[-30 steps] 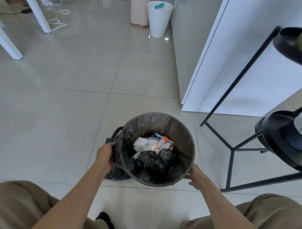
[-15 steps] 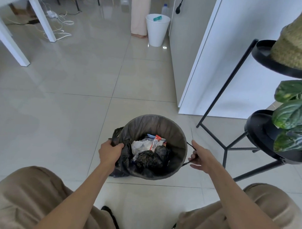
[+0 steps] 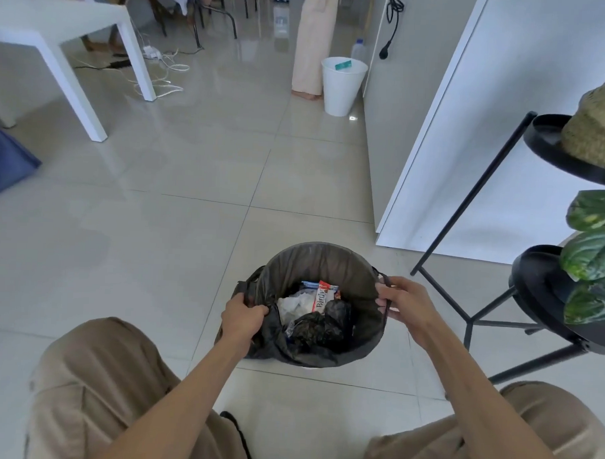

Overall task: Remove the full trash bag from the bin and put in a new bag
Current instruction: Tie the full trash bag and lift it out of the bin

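A dark grey trash bag (image 3: 322, 264) lines a small round bin on the tiled floor between my knees; the bin itself is almost wholly covered by the bag, only a pale sliver shows at its base (image 3: 310, 367). Inside lie white paper, a red and white wrapper (image 3: 322, 297) and crumpled black plastic. My left hand (image 3: 241, 318) grips a bunched fold of the bag at the left rim. My right hand (image 3: 403, 303) pinches the bag's thin black handle at the right rim.
A black metal plant stand (image 3: 466, 207) with leafy plants and a woven pot stands close on the right. A white cabinet (image 3: 435, 131) rises behind the bin. Farther back are a white bin (image 3: 340, 84), a person's legs, a white table (image 3: 77, 49) and floor cables.
My right hand has come up from the bin's lower right side to the right rim and taken the bag's handle. My left hand has gathered more of the bag. The view has tilted up.
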